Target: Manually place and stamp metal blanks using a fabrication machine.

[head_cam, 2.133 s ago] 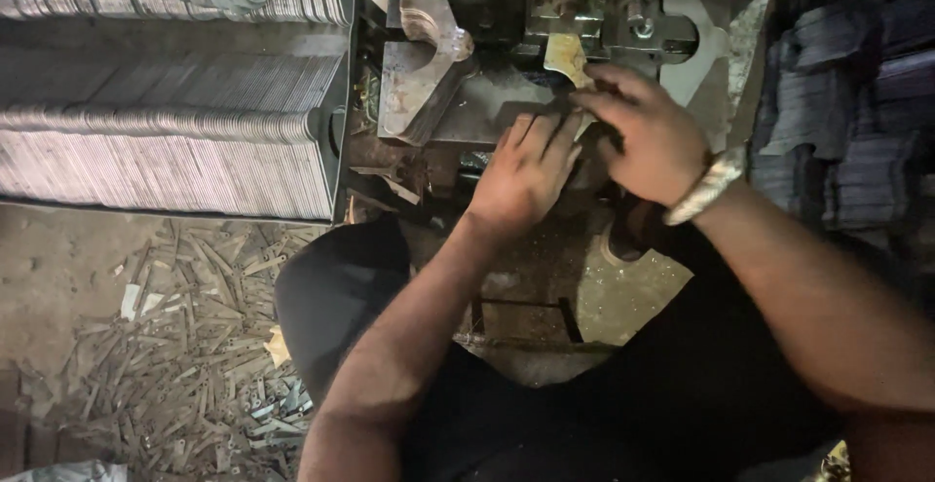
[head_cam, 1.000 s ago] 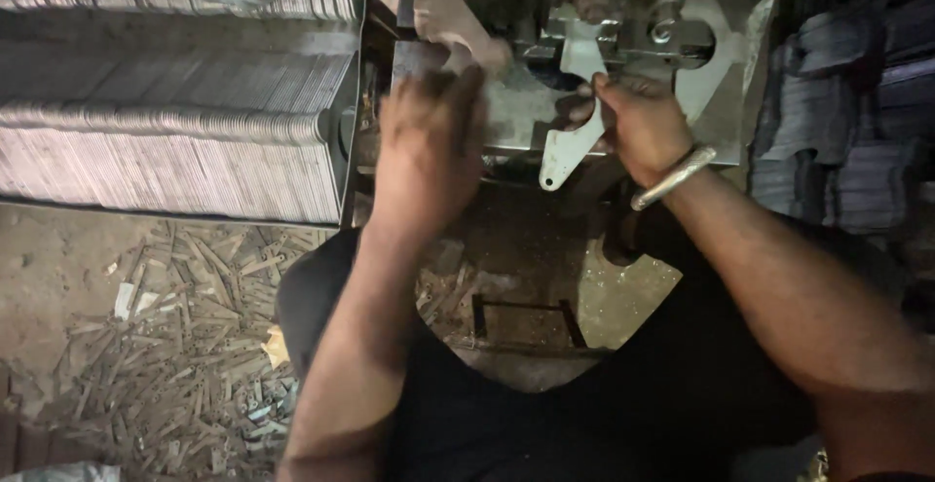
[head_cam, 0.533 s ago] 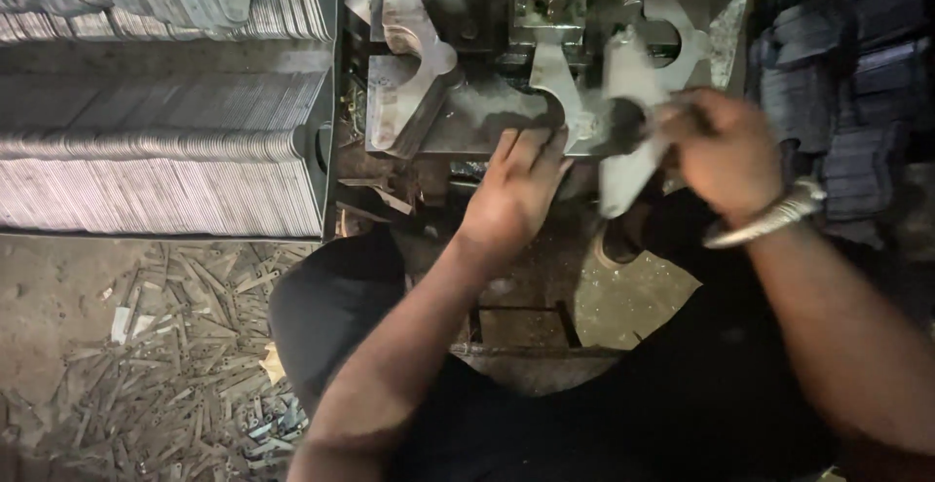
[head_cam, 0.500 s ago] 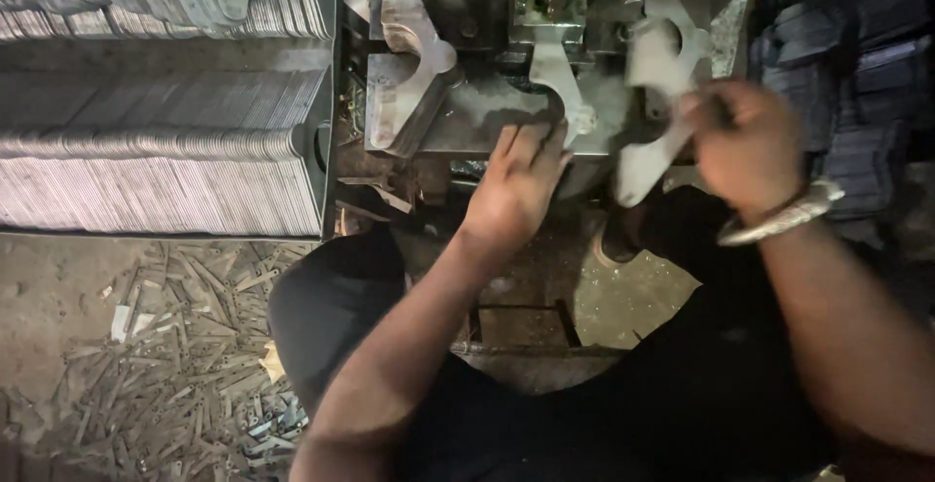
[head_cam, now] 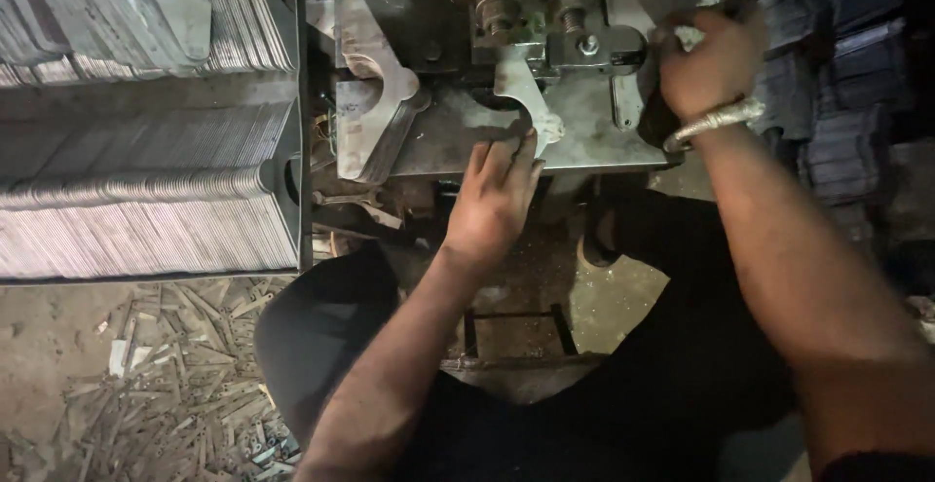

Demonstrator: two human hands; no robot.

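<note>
Dim workshop floor littered with metal offcuts (head_cam: pixel 166 394), seen from above. One press machine (head_cam: pixel 545 24) stands on a steel bed (head_cam: pixel 458 136). Two hands show. Left hand (head_cam: pixel 492 200) lies flat, fingers spread, fingertips touching one shaped metal blank (head_cam: pixel 526 102) under the die. Right hand (head_cam: pixel 711 58), wearing one bangle (head_cam: pixel 716 122), has moved out to the right edge; its grip cannot be made out, and the plate it carried half a second ago is gone. Stacked blanks (head_cam: pixel 146 219) fill shelves at left.

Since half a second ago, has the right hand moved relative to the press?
Yes. The right hand has moved up and away from the press's die block, toward the dark stacked parts on the right. The left hand rests at the plate edge.
</note>
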